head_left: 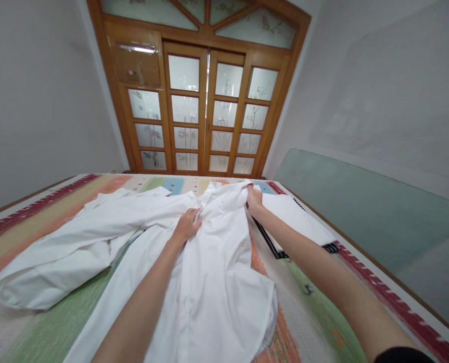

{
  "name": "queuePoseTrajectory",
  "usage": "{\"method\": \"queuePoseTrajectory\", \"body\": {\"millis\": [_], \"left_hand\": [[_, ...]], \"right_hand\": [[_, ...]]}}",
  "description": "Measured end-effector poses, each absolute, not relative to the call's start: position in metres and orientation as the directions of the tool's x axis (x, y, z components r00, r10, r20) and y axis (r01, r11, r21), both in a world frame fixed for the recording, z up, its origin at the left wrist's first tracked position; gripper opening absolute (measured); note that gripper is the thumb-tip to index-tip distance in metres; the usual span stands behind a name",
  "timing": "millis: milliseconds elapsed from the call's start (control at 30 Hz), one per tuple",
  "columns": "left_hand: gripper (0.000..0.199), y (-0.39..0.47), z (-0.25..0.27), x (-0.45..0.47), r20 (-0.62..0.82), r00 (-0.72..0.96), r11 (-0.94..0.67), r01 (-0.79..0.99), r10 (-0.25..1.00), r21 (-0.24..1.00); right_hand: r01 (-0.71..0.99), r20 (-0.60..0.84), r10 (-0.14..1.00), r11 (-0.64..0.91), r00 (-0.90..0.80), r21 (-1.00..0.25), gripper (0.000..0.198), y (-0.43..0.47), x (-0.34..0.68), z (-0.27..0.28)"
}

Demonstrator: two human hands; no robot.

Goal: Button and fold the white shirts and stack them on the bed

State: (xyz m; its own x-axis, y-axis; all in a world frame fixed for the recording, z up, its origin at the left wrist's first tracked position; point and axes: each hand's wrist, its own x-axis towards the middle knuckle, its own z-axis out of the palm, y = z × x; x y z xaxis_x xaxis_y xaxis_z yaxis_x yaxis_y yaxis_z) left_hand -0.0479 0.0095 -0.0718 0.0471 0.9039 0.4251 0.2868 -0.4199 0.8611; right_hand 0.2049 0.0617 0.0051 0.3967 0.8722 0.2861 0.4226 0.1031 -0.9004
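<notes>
A white button-up shirt [220,262] lies spread in front of me, its button strip running toward me. My left hand [187,224] is closed on the shirt near the collar, at the left of the strip. At the shirt's right shoulder, my right hand [254,199] pinches the cloth. To the left, a white garment or sleeve [96,227] stretches across the cover; I cannot tell whether it belongs to the same shirt. Beyond my right wrist lies a folded white garment with black striped trim [296,217].
Everything rests on a bed with a striped, multicoloured cover [315,297]. A pale green panel [360,206] leans along the right wall. Wooden doors with frosted panes [205,111] stand beyond the far edge. Plain walls rise on both sides.
</notes>
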Motion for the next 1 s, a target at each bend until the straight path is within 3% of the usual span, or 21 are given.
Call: {"method": "queuePoseTrajectory", "body": {"millis": [100, 167, 333, 433, 500, 600, 700, 767, 833, 900, 1000], "left_hand": [[0.025, 0.008, -0.074, -0.045, 0.345, 0.09, -0.356, 0.263, 0.934, 0.897], [0.022, 0.006, -0.074, -0.045, 0.333, 0.085, -0.343, 0.233, 0.939, 0.91], [0.013, 0.006, -0.073, -0.047, 0.38, 0.078, -0.384, 0.313, 0.922, 0.868], [0.016, 0.009, -0.074, -0.051, 0.398, 0.044, -0.387, 0.351, 0.916, 0.853], [0.021, 0.012, -0.075, -0.053, 0.403, 0.024, -0.384, 0.358, 0.915, 0.851], [0.017, 0.016, -0.079, -0.054, 0.385, 0.039, -0.372, 0.364, 0.922, 0.854], [0.01, 0.02, -0.083, -0.055, 0.351, 0.073, -0.351, 0.384, 0.933, 0.854], [0.008, 0.021, -0.085, -0.055, 0.354, 0.09, -0.359, 0.408, 0.931, 0.84], [0.011, 0.02, -0.085, -0.055, 0.377, 0.118, -0.386, 0.469, 0.919, 0.794], [0.02, 0.019, -0.084, -0.056, 0.383, 0.159, -0.401, 0.573, 0.91, 0.715], [0.03, 0.016, -0.083, -0.055, 0.345, 0.199, -0.379, 0.705, 0.917, 0.6]], "right_hand": [[0.44, 0.387, 0.799, 0.173, 0.46, -0.881, 0.055, 0.067, 0.213, 0.018], [0.583, 0.496, 0.795, 0.23, 0.35, -0.779, 0.048, 0.068, 0.222, 0.033], [0.955, 0.586, 0.808, 0.221, -0.065, -0.198, 0.027, 0.06, 0.245, 0.077], [0.998, 0.598, 0.8, 0.058, -0.042, -0.008, 0.023, 0.054, 0.256, 0.094], [0.998, 0.63, 0.774, -0.052, 0.066, -0.041, 0.028, 0.052, 0.261, 0.098], [0.961, 0.561, 0.786, -0.154, 0.26, -0.229, 0.046, 0.054, 0.268, 0.092], [0.846, 0.235, 0.902, -0.213, 0.363, -0.489, 0.063, 0.054, 0.276, 0.074], [0.742, -0.042, 0.948, -0.275, 0.316, -0.611, 0.06, 0.049, 0.282, 0.059], [0.697, -0.21, 0.955, -0.298, 0.212, -0.652, 0.052, 0.043, 0.287, 0.043], [0.725, -0.202, 0.974, -0.212, 0.103, -0.655, 0.048, 0.037, 0.292, 0.03], [0.776, -0.053, 0.998, -0.059, 0.033, -0.628, 0.033, 0.036, 0.296, 0.023]]}}
